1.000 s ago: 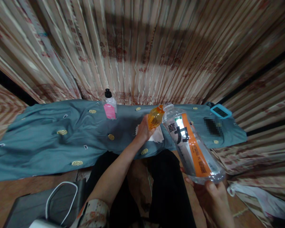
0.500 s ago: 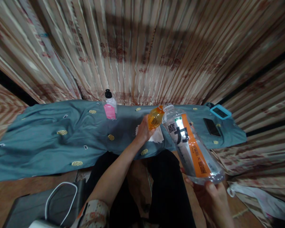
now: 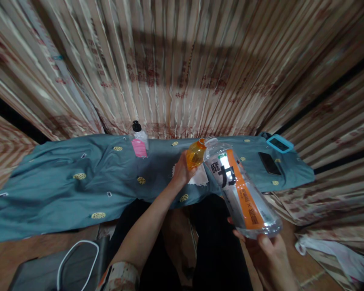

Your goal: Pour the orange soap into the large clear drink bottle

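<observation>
Head view, left hand: the left hand (image 3: 182,173) is closed around the amber bottle, and its forearm is stretched over the lap.
Amber bottle: the small amber bottle (image 3: 195,155) is held above the bench cover, its mouth turned toward the neck of the clear bottle; whether the two touch cannot be told.
Right hand: the base of the clear bottle is gripped by the right hand (image 3: 268,248), with the thumb laid on the near side.
Clear bottle: the large clear bottle (image 3: 245,198), banded in orange, is slanted, mouth to the upper left and base to the lower right.
White sheet: the white sheet (image 3: 199,176) is laid on the bench cover, partly hidden by the left hand.
Bench cover: the blue-green bench cover (image 3: 60,194) is patterned with yellow motifs.
Pink-labelled bottle: the pink-labelled bottle (image 3: 140,146), topped in black, is stood upright, left of the amber bottle.
Far right: the dark phone (image 3: 269,163) is set near the blue-framed device (image 3: 280,143).
</observation>
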A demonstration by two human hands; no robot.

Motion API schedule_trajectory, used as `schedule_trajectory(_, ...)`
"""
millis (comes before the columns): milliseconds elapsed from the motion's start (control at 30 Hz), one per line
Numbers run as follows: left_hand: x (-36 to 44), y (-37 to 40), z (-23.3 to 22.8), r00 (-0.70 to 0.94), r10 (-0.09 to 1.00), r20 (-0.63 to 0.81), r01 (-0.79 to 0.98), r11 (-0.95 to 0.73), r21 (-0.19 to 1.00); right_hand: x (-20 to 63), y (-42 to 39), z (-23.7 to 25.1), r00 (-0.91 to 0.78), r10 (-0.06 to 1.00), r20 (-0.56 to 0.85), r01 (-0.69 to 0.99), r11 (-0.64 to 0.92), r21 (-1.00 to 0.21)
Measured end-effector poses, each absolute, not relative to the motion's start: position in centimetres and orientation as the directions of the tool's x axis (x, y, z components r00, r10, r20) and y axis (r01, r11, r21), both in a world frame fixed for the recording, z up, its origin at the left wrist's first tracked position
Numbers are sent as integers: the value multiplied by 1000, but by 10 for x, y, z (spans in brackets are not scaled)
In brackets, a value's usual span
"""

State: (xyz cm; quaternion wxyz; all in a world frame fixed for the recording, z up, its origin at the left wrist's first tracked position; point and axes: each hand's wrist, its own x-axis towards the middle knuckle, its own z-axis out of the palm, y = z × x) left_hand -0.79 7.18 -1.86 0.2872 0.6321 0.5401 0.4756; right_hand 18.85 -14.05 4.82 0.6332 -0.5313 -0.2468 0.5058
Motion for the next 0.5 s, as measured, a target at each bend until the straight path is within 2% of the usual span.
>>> schedule_trajectory(300, -12, 71, -21, -55, 967, 248, 451, -197, 870, 179, -139, 46, 405, 884, -232, -431, -39, -901)
schedule_trajectory(500, -18, 73, -33, -50, 951, 306, 416, -258, 872, 178, -140, 39, 394, 889, -233, -453, -33, -891)
